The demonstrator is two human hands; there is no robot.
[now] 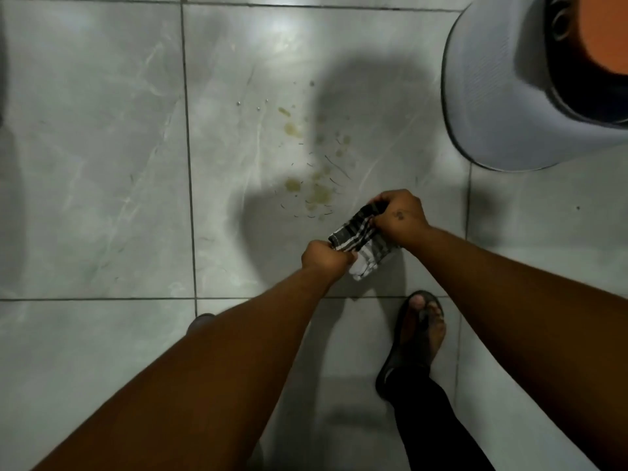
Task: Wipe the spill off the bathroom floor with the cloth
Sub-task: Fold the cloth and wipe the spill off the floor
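Grey-and-white striped cloth was held in air between both hands, just nearer than spill, not touching floor. Left hand was closed on cloth's near corner. Right hand was clenched around cloth's far end. Spill was seen as scattered yellowish drops with dark short strands, on pale marbled tile. White tub stood right of spill, well apart. Sandalled foot was planted nearer than spill, below cloth.
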